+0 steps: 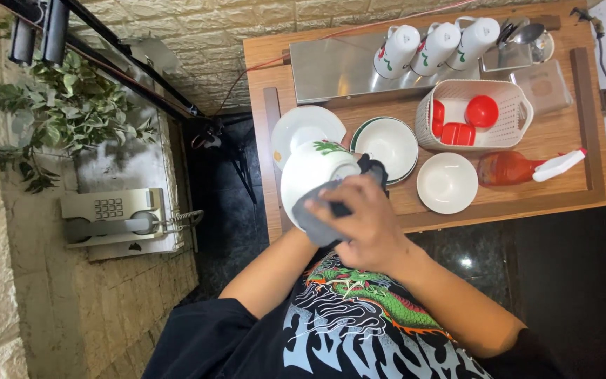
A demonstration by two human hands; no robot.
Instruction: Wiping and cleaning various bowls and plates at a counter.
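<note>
A white bowl with a green leaf print (313,172) is held up in front of the person's chest, above the near edge of the wooden desk (562,133), just left of the right hand (362,224). The bowl is tipped on its side — its rim faces down and left toward the body, its foot points up toward the desk, and the green print shows along the upper edge. Being round, it has no clear long axis.

The right hand lies over the lower right part of the bowl, fingers curled together and pressing a grey cloth (317,217) against the white surface; a dark fold of the cloth sticks out past the knuckles toward the desk. The grip is closed on the cloth, not on the bowl itself.

The left hand is hidden behind the bowl and cloth. Only the forearm shows, running up to the bowl from below left — whether that grip is clamped or loose cannot be told.

On the desk just beyond lie a white plate (303,126), a green-rimmed bowl (387,144) and a plain white bowl (447,182). Farther right stand a white basket (510,95) with red cups (482,111) and an orange spray bottle (520,168) on its side.
</note>
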